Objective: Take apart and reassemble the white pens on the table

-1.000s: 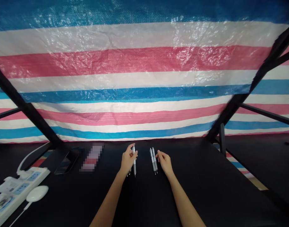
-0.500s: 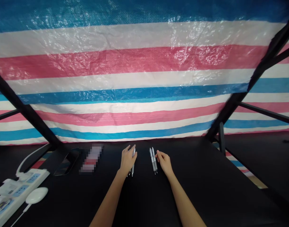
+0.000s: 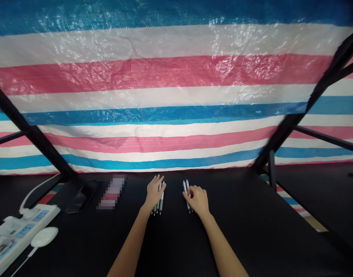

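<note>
My left hand (image 3: 155,192) lies over several white and grey pens (image 3: 161,201) on the black tabletop, its fingers spread forward across them. Their dark tips stick out below the palm. To the right, two similar pens (image 3: 184,186) lie side by side, pointing toward me. My right hand (image 3: 198,199) is closed at these two, with its thumb across them and its curled fingers at the right-hand pen. Part of both pens is hidden under the thumb and fingers.
A dark phone (image 3: 82,198) and a pixelated flat item (image 3: 111,192) lie on the left. Nearer stand a white power strip (image 3: 23,234) with plugs and a round white charger (image 3: 44,236). Black frame bars (image 3: 271,150) and a striped sheet (image 3: 176,142) border the table.
My right hand has moved left onto the two pens, its thumb now across them. My left hand has shifted slightly left, showing more of the pens beneath it.
</note>
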`<control>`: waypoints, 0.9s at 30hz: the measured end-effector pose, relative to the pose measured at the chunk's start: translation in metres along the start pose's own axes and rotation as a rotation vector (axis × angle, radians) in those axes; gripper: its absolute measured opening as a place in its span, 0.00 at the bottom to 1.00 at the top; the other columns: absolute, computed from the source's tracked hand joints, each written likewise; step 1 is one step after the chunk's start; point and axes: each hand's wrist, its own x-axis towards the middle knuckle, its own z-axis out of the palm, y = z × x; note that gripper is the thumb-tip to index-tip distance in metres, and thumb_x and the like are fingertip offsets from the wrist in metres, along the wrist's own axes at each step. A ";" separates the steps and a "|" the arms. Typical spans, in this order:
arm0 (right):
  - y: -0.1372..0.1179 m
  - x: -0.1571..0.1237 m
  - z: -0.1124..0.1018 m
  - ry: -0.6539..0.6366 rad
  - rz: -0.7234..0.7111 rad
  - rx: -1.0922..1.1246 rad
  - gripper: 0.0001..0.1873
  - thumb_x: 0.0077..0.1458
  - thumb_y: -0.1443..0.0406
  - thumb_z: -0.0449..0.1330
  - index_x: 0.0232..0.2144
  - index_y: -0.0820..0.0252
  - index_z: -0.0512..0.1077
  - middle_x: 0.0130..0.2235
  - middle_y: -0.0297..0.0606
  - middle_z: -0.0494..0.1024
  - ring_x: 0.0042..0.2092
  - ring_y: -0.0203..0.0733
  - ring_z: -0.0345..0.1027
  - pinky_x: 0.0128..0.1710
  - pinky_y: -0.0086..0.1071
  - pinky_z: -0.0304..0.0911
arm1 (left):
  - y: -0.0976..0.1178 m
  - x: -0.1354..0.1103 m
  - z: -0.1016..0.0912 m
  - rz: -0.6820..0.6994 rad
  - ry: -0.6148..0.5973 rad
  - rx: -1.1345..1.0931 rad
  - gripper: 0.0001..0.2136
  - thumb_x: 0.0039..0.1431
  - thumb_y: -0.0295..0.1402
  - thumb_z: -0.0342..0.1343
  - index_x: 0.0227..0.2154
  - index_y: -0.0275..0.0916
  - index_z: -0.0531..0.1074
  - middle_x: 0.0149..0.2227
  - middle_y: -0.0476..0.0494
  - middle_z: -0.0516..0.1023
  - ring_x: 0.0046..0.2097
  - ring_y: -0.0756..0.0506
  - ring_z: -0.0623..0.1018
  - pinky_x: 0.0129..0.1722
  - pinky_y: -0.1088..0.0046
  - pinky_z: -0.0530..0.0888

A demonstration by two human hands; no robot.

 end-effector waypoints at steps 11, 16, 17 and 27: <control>-0.009 -0.006 0.005 0.045 0.009 -0.088 0.07 0.49 0.63 0.58 0.22 0.58 0.68 0.31 0.37 0.70 0.36 0.43 0.61 0.35 0.34 0.48 | 0.001 -0.014 -0.023 -0.327 0.292 -0.511 0.17 0.55 0.42 0.51 0.42 0.38 0.72 0.46 0.38 0.75 0.49 0.42 0.73 0.50 0.63 0.67; -0.011 -0.006 0.001 0.062 -0.008 0.169 0.12 0.56 0.60 0.51 0.27 0.58 0.69 0.27 0.34 0.71 0.32 0.39 0.64 0.38 0.33 0.52 | 0.011 -0.017 -0.025 -0.251 0.271 -0.493 0.16 0.54 0.42 0.52 0.39 0.37 0.73 0.44 0.38 0.76 0.47 0.42 0.74 0.50 0.62 0.66; -0.011 -0.005 0.000 0.061 -0.011 0.212 0.13 0.58 0.59 0.50 0.29 0.59 0.69 0.27 0.34 0.71 0.31 0.39 0.64 0.39 0.33 0.52 | 0.013 -0.017 -0.024 -0.240 0.265 -0.493 0.15 0.53 0.42 0.53 0.39 0.37 0.73 0.43 0.38 0.76 0.47 0.42 0.74 0.51 0.62 0.66; -0.013 -0.005 -0.004 0.014 -0.119 0.162 0.18 0.63 0.58 0.45 0.36 0.54 0.73 0.34 0.37 0.76 0.37 0.41 0.66 0.41 0.34 0.50 | 0.025 -0.023 -0.013 -0.160 0.049 -0.534 0.16 0.51 0.40 0.56 0.40 0.38 0.73 0.41 0.40 0.77 0.41 0.45 0.76 0.43 0.68 0.71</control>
